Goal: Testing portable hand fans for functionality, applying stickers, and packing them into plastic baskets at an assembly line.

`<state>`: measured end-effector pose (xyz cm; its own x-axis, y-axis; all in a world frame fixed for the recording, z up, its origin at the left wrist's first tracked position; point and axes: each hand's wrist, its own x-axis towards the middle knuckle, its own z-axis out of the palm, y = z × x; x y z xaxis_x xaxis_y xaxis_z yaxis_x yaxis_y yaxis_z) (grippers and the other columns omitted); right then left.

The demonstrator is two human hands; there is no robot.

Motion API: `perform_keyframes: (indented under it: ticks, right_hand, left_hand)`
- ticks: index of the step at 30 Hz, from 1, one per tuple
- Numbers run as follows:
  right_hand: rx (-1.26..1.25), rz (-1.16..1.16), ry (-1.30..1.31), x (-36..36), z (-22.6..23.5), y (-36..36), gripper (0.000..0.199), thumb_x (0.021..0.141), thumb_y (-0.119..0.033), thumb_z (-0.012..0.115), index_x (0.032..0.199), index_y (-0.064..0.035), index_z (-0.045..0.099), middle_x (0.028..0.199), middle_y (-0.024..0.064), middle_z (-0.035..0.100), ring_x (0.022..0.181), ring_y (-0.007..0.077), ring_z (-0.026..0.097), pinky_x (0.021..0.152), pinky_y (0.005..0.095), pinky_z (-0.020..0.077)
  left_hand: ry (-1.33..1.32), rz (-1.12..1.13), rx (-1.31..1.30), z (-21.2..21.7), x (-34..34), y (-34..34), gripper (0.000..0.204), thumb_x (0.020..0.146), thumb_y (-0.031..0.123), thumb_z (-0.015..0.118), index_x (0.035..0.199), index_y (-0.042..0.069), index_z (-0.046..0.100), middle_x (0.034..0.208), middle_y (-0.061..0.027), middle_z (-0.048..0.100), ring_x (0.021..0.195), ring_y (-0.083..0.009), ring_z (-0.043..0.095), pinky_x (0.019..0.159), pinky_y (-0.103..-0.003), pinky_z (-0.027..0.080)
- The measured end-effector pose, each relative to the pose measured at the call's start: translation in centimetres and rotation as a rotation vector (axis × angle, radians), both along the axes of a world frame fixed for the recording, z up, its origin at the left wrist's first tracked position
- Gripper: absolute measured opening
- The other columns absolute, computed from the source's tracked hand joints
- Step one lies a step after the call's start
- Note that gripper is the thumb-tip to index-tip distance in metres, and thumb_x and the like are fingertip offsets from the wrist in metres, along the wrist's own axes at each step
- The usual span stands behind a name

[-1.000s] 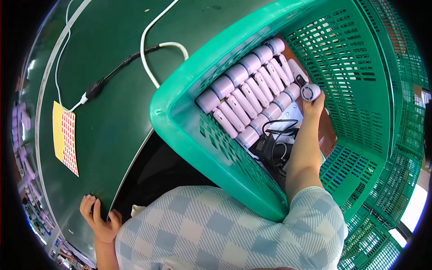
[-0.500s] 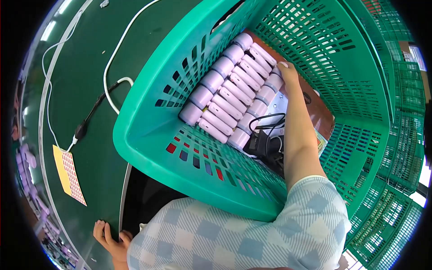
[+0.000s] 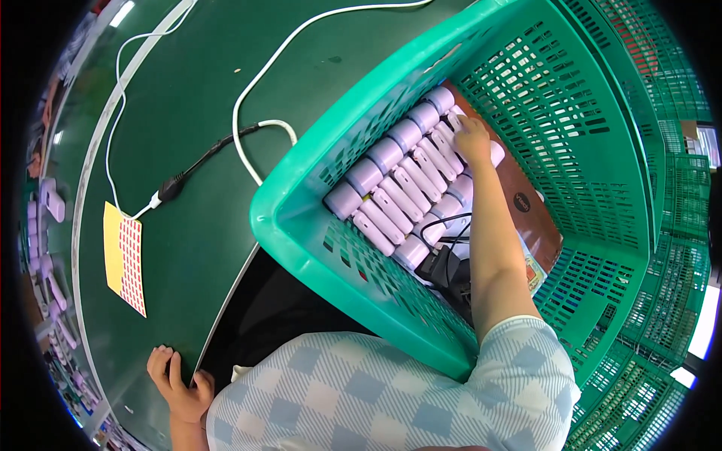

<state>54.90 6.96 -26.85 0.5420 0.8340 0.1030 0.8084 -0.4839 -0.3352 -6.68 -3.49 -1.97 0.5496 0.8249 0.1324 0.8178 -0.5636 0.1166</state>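
Note:
My right hand (image 3: 473, 140) reaches down into a large green plastic basket (image 3: 327, 124). Its fingers are closed around the end of a slim pale-lilac device (image 3: 454, 119) at the far end of a packed row. Beside it run more slim lilac pieces (image 3: 406, 192) laid side by side, flanked by lilac cylinders (image 3: 365, 175). The palm and fingers hide part of the piece gripped. My left hand (image 3: 180, 385) rests at the edge of the green table (image 3: 203, 248), fingers bent, apart and holding nothing.
A black adapter with cable (image 3: 444, 267) and a brown box (image 3: 530, 203) lie in the basket. On the table are a white cable (image 3: 280, 56), a black connector (image 3: 171, 186) and a yellow sticker sheet (image 3: 124, 259). Stacked green crates (image 3: 688, 210) stand right.
My right hand has shifted from the row of cylinders onto the slim device at the row's far end. The view has turned, so basket and table appear farther right. My left hand stays at the table edge.

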Motion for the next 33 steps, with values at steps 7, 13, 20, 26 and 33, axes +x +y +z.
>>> perform_keyframes:
  ticks: [7, 13, 20, 26, 33]
  right_hand:
    - [0.079, -0.116, 0.722, 1.8, 3.5, -0.9, 0.033, 0.076, -0.01, 0.046, 0.105, -0.0088, 0.061, 0.102, 0.0053, 0.06, 0.089, 0.016, 0.052, 0.077, 0.023, 0.041]
    - [0.114, -0.334, 0.712, 3.9, 3.6, -3.3, 0.031, 0.076, -0.011, 0.047, 0.103, -0.007, 0.062, 0.099, 0.0054, 0.061, 0.087, 0.0155, 0.053, 0.074, 0.0227, 0.042]
    - [-0.016, -0.3, 0.591, 3.0, 3.6, -3.6, 0.029, 0.076, -0.013, 0.049, 0.1, -0.0066, 0.063, 0.097, 0.0061, 0.062, 0.086, 0.0162, 0.054, 0.074, 0.0227, 0.0426]
    - [-0.339, -0.063, 0.267, 5.6, 1.7, -2.8, 0.036, 0.08, -0.029, 0.05, 0.109, -0.0104, 0.06, 0.108, 0.0094, 0.06, 0.094, 0.0218, 0.056, 0.078, 0.0284, 0.0442]
    - [-0.085, 0.107, 0.228, 4.0, 16.1, 4.3, 0.028, 0.081, -0.023, 0.042, 0.098, -0.0089, 0.059, 0.091, 0.0097, 0.061, 0.078, 0.0254, 0.057, 0.067, 0.0363, 0.0439]
  left_hand:
    - [-0.003, 0.013, -0.012, 0.1, -0.1, 0.0, 0.039, 0.075, 0.014, 0.05, 0.111, 0.001, 0.043, 0.111, -0.0182, 0.043, 0.098, -0.0345, 0.044, 0.089, -0.048, 0.036]
    - [-0.033, -0.006, -0.03, -0.1, 0.0, 0.2, 0.039, 0.075, 0.014, 0.05, 0.111, 0.001, 0.043, 0.111, -0.0185, 0.043, 0.097, -0.0345, 0.044, 0.089, -0.048, 0.036]
    - [-0.048, -0.005, -0.052, 0.2, 0.4, -0.3, 0.04, 0.074, 0.012, 0.05, 0.112, 0.001, 0.043, 0.111, -0.0188, 0.043, 0.096, -0.0344, 0.044, 0.089, -0.048, 0.036]
    - [-0.118, -0.019, -0.065, 0.1, 0.5, 0.9, 0.043, 0.065, 0.01, 0.056, 0.107, 0.0, 0.049, 0.108, -0.0163, 0.047, 0.095, -0.0333, 0.047, 0.087, -0.048, 0.037]
    - [-0.251, -0.138, -0.085, 2.2, -0.7, 2.2, 0.038, 0.067, 0.015, 0.059, 0.101, 0.0, 0.051, 0.107, -0.0142, 0.049, 0.095, -0.03, 0.05, 0.084, -0.042, 0.04]
